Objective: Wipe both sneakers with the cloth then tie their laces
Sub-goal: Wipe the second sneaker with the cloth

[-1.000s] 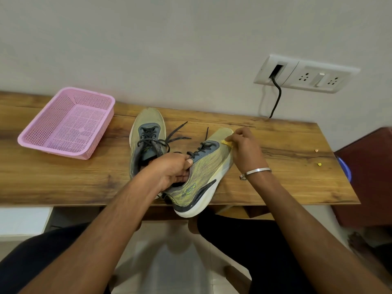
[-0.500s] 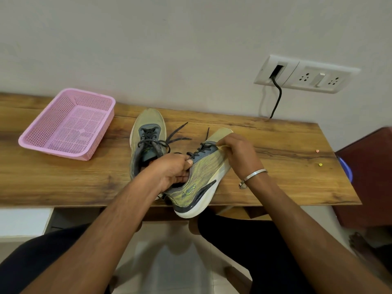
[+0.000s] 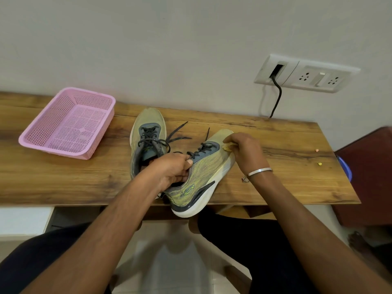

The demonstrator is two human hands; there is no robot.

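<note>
While my left hand (image 3: 172, 169) grips the near sneaker (image 3: 201, 172) at its collar, fingers curled over the rim and thumb against the side, I see that shoe tilted on its side, heel hanging past the front edge of the desk (image 3: 286, 166), toe pointing away toward the wall; my right hand (image 3: 244, 152) is bunched round a yellow cloth (image 3: 228, 147), only a scrap of which shows under the fingers, and it presses that cloth on the shoe's toe area, just right of the laces (image 3: 203, 148); those laces lie loose and untied; a metal bangle (image 3: 259, 171) sits on the right wrist. Just left of the held shoe, touching or nearly so behind my left hand, the second sneaker (image 3: 147, 136) stands flat on the desk, toe to the wall, its laces (image 3: 176, 134) also undone and trailing to the right; further left a pink basket (image 3: 67, 124) rests on the desk, well apart from both shoes; on the wall above the desk's right half a socket panel (image 3: 307, 73) carries a black cable (image 3: 277, 96) that drops behind the desk.
</note>
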